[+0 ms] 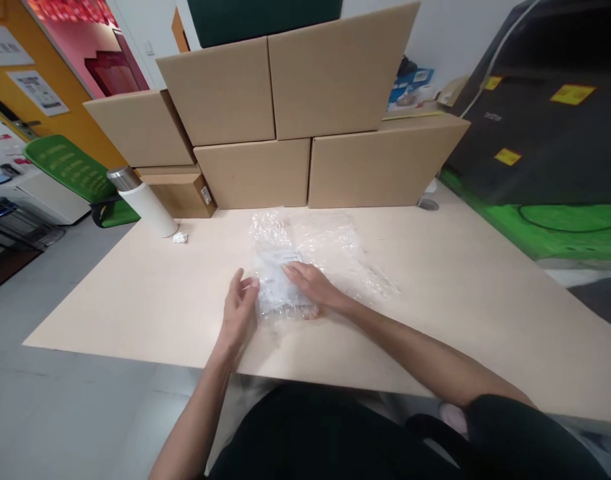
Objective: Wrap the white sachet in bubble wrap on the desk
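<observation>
A clear plastic bag with a white label lies crumpled on the pale table, with more clear film spread to its right. My right hand rests flat on the bag, fingers stretched out over the label. My left hand stands at the bag's left edge, fingers loosely apart and its fingertips touching the plastic. Neither hand grips anything that I can make out.
Several cardboard boxes are stacked along the table's far edge. A white flask with a metal cap leans at the back left, a small crumpled white scrap beside it. A green chair stands left of the table, and black equipment at right.
</observation>
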`<action>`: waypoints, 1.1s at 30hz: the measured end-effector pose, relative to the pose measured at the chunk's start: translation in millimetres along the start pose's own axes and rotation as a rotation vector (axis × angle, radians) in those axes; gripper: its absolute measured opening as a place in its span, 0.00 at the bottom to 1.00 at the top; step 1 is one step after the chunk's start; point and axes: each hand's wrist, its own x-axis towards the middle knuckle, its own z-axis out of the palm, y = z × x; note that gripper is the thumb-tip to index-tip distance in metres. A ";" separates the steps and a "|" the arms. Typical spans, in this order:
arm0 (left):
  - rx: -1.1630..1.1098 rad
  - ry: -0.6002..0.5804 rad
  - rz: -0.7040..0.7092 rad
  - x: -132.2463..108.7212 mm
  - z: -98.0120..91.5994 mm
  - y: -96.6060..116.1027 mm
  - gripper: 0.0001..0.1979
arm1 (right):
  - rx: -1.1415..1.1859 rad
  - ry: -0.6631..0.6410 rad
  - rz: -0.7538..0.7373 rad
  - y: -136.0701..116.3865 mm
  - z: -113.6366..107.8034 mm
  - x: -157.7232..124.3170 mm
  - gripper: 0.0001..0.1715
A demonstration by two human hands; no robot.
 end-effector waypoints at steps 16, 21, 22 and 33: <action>0.461 -0.670 0.610 12.6 116.1 48.4 0.19 | 0.878 0.224 0.427 39.2 -79.1 -55.3 0.18; 0.633 -0.785 0.667 12.2 137.3 37.6 0.21 | 0.400 0.267 0.350 55.8 -98.8 -76.7 0.13; 0.665 -0.774 0.681 11.8 140.2 35.7 0.21 | 0.245 0.321 0.299 58.8 -101.5 -76.7 0.13; 0.790 -0.801 0.720 14.2 144.2 35.1 0.19 | 0.077 0.354 0.449 68.7 -105.5 -6.5 0.18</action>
